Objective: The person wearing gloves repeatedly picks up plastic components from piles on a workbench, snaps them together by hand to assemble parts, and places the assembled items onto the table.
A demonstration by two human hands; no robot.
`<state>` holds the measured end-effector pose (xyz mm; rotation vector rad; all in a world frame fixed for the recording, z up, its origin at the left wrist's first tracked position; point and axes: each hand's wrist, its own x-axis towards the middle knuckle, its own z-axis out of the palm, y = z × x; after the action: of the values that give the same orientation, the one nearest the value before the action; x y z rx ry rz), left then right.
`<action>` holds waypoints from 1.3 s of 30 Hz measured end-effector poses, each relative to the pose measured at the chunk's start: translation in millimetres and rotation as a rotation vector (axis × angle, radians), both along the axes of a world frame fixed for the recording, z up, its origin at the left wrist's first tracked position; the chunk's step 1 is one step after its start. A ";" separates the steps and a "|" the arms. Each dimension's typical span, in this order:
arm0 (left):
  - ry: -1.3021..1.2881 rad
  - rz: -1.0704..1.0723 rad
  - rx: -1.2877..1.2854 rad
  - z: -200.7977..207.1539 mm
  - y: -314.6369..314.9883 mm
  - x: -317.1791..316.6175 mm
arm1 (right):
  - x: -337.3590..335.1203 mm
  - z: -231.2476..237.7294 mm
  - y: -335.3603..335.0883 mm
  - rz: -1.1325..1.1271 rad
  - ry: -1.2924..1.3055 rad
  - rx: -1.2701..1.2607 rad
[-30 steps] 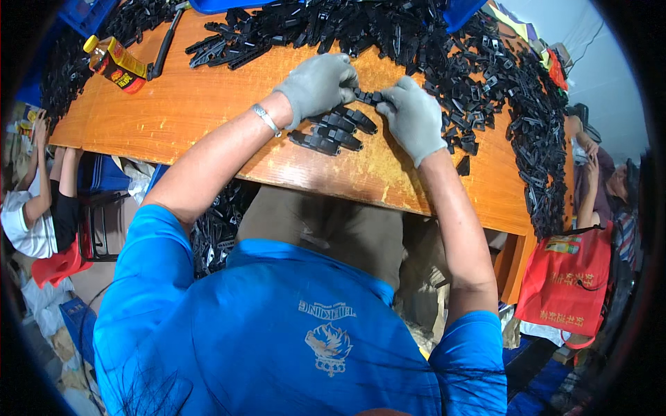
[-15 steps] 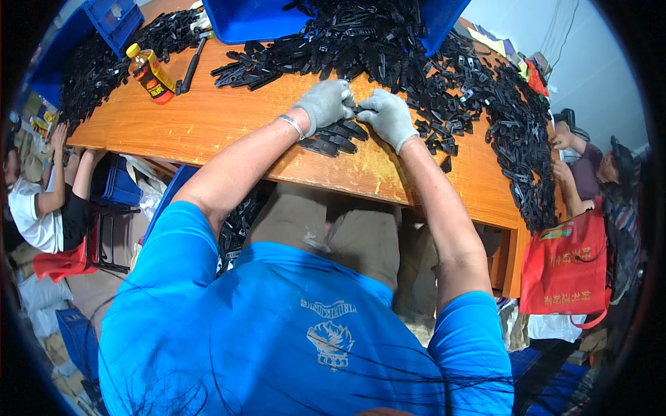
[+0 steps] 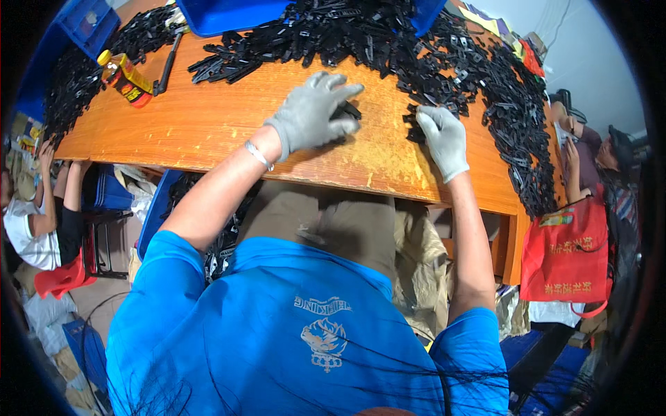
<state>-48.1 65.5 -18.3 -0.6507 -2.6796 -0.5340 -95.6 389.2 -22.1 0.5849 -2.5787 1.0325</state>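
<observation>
My left hand (image 3: pixel 313 116), in a grey glove, is held low over the table with its fingers spread. Several slim black plastic clips (image 3: pixel 351 109) lie beneath it, mostly covered by the palm and showing between thumb and fingers. My right hand (image 3: pixel 445 141), also gloved in grey, is to the right by the edge of the loose pieces. Its thumb and fingers are closed on a small black plastic clip (image 3: pixel 414 129), partly hidden by the fingertips. Beyond both hands spreads a large heap of similar black clips (image 3: pixel 347 38).
Blue bins (image 3: pixel 232 17) stand at the back of the wooden table (image 3: pixel 208 125). A yellow-capped drink bottle (image 3: pixel 127 80) and a black-handled tool (image 3: pixel 168 66) are at left. More black pieces line the right edge, near a red bag (image 3: pixel 565 256). Other people sit at both sides.
My hands have moved apart. The left has opened over the row of clips, and the right has gone right to the loose pieces.
</observation>
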 end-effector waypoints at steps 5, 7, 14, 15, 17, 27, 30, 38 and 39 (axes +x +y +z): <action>-0.114 -0.018 -0.127 -0.5 17.1 28.1 | 37.5 -2.9 14.7 -0.073 0.071 0.205; -0.156 -0.003 -0.126 8.2 7.0 39.9 | 44.1 1.8 15.6 -0.083 0.069 0.290; -0.126 0.246 -0.135 9.0 -99.2 151.0 | 29.4 -7.4 -1.5 -0.033 0.061 0.395; -0.134 0.291 -0.116 8.7 -116.4 173.9 | 25.1 -11.0 -3.3 0.001 0.097 0.353; -0.084 0.372 -0.035 -5.7 -158.1 219.0 | 16.5 -15.1 -6.5 0.021 0.131 0.350; 0.178 0.518 0.131 4.3 -192.7 166.5 | -11.1 -17.1 -68.1 0.120 0.131 0.405; 0.187 0.573 0.024 -1.0 -204.0 81.1 | -11.3 -16.1 -84.9 0.207 0.145 0.349; -0.081 0.747 -0.050 -27.4 -216.2 -30.1 | -15.4 -15.3 -92.5 0.230 0.120 0.237; -0.066 0.734 -0.051 -29.8 -206.6 -26.7 | -15.4 -13.5 -93.5 0.235 0.101 0.266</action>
<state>-74.8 -141.0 -48.1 0.3558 -2.7308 -0.2804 -110.9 295.8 -35.6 1.0005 -2.6198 0.7053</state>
